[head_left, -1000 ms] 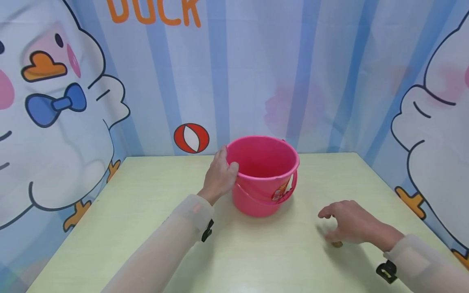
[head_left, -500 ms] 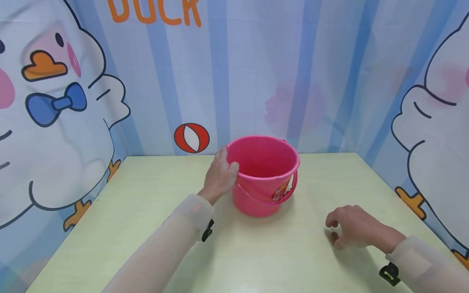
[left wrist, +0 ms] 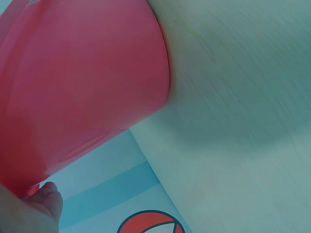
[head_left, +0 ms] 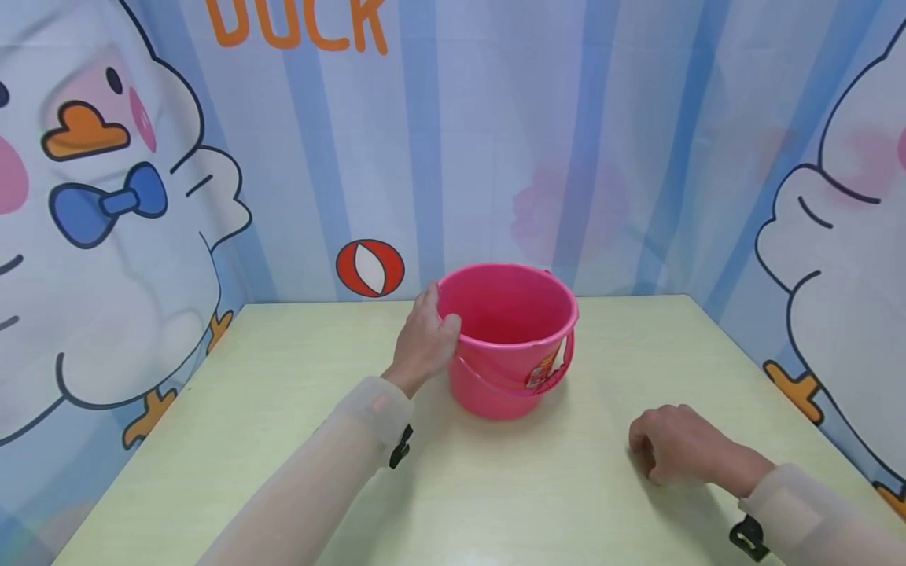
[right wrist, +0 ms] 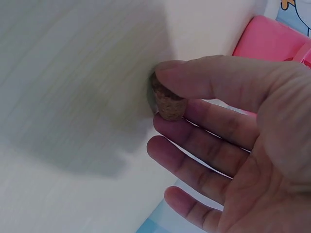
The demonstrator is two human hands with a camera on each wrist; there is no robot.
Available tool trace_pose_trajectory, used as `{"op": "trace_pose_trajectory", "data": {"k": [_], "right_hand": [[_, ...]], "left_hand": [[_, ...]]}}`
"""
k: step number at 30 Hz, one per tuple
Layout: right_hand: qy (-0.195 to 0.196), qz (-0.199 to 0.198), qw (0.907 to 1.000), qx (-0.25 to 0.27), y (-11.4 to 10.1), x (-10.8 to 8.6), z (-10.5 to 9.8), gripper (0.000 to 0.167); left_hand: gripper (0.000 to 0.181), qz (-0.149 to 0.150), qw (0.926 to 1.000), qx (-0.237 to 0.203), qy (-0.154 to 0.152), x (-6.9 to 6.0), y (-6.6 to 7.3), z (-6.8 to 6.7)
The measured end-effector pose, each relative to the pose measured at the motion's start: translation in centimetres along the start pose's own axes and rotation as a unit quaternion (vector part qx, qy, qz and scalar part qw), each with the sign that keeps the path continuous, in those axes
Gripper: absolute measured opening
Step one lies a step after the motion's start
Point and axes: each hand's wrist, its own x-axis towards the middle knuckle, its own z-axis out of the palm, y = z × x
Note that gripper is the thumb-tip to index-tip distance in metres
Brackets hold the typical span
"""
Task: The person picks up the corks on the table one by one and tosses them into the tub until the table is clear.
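A pink bucket stands upright on the table, its handle hanging down against the front and right side. My left hand grips the bucket's left rim, thumb toward the near side; the left wrist view shows the bucket's wall with part of that hand at the lower left. To the right of the bucket, low over the table, my right hand pinches a small brown cork stopper between thumb and fingers. In the head view the hand hides the cork.
The pale wood-grain table meets a blue striped curtain at the back. Printed ducks flank both sides, and a red-and-white ball is printed on the curtain.
My right hand has shifted slightly right and its fingers have closed on the cork, which was visible below the hand a second ago. The left hand and bucket have stayed put.
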Motion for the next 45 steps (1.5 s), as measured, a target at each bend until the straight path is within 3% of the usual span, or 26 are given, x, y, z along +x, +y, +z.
{"op": "trace_pose_trajectory", "data": {"k": [16,24,35,45], "right_hand": [[0.006,0.018,0.9993,0.032,-0.7,0.6,-0.5,0.022],[0.056,-0.017,0.9975,0.038,-0.9,0.7,-0.9,0.019],[0.118,0.003,0.9902,0.075,-1.8,1.1,-1.7,0.011],[0.196,0.011,0.9754,0.101,-2.9,1.3,-3.1,0.011]], "left_hand": [[0.081,-0.006,1.0000,-0.001,0.001,0.0,0.2,-0.1],[0.082,-0.004,1.0000,-0.002,0.002,0.0,0.3,-0.1],[0.082,-0.006,1.0000,-0.003,-0.003,0.0,0.2,-0.1],[0.081,0.000,1.0000,-0.003,0.001,-0.1,0.1,0.0]]}}
